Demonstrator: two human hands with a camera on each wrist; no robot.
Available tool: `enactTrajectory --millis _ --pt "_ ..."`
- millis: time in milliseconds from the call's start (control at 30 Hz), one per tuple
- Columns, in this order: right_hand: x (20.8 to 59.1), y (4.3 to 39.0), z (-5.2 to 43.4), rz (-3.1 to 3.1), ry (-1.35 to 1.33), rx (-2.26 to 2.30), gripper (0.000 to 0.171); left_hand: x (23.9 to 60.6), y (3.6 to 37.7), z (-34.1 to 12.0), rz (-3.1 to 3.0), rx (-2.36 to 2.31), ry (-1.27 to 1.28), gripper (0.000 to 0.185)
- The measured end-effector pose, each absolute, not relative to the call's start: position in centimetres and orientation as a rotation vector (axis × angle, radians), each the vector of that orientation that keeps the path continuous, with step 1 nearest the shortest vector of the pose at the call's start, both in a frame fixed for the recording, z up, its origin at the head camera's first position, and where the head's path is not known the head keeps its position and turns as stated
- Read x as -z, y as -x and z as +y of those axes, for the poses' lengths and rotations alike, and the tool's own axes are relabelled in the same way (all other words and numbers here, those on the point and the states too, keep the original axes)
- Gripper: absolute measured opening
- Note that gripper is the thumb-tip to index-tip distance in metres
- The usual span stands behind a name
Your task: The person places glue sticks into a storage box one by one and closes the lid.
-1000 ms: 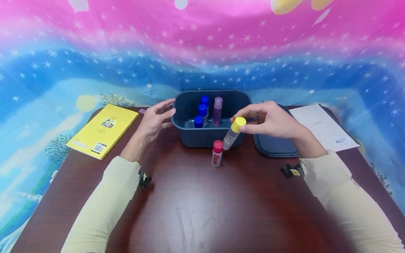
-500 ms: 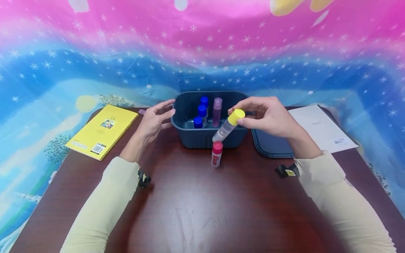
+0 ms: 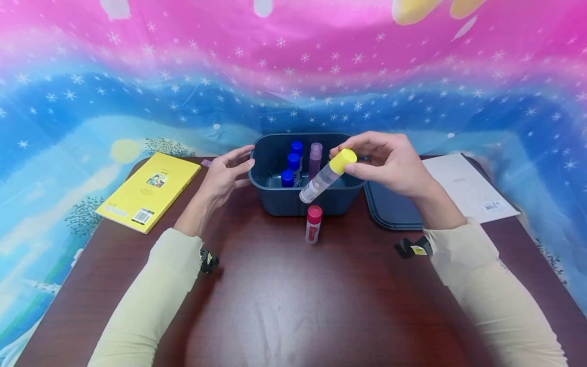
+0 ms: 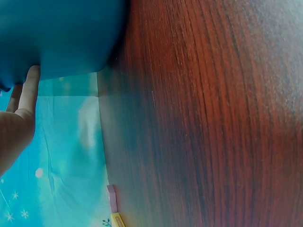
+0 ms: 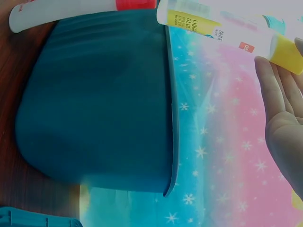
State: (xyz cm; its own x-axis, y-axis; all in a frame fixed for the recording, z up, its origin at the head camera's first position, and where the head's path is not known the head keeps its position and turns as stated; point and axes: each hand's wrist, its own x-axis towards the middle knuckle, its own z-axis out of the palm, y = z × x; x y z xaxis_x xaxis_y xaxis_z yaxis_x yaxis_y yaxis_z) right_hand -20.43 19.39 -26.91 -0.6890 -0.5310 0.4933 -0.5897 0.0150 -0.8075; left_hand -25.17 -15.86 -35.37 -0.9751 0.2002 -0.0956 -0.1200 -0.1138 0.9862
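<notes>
My right hand pinches the yellow cap of a clear glue bottle, fingers curled round the cap end, so the bottle hangs tilted, its bottom pointing down and toward me over the near wall of the dark bin. I judge this to be the carrying step: the bottle is off the table and at the bin's rim but not inside. The next move, as I see it, calls for tipping it upright and lowering it into the free space on my hand's side of the bin without knocking the ones already standing there (three blue-capped bottles and a pink one).

Just below the held bottle a red-capped bottle stands on the table. Beside my wrist lies the bin's lid.

My left hand is relaxed, fingers straight, fingertips against the bin's far-side wall, steadying it.
</notes>
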Motion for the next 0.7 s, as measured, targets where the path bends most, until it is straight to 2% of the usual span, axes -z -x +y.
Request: enactTrajectory --millis 533,700 --pt "26.39 20.76 19.41 -1.996 -1.046 -1.955 0.028 35.41 25.13 -15.88 1.931 -2.199 -0.088 0.053" --pt "26.37 20.81 19.32 -2.05 -0.907 -1.958 0.027 35.4 25.18 -15.87 1.94 -2.192 -0.091 0.053"
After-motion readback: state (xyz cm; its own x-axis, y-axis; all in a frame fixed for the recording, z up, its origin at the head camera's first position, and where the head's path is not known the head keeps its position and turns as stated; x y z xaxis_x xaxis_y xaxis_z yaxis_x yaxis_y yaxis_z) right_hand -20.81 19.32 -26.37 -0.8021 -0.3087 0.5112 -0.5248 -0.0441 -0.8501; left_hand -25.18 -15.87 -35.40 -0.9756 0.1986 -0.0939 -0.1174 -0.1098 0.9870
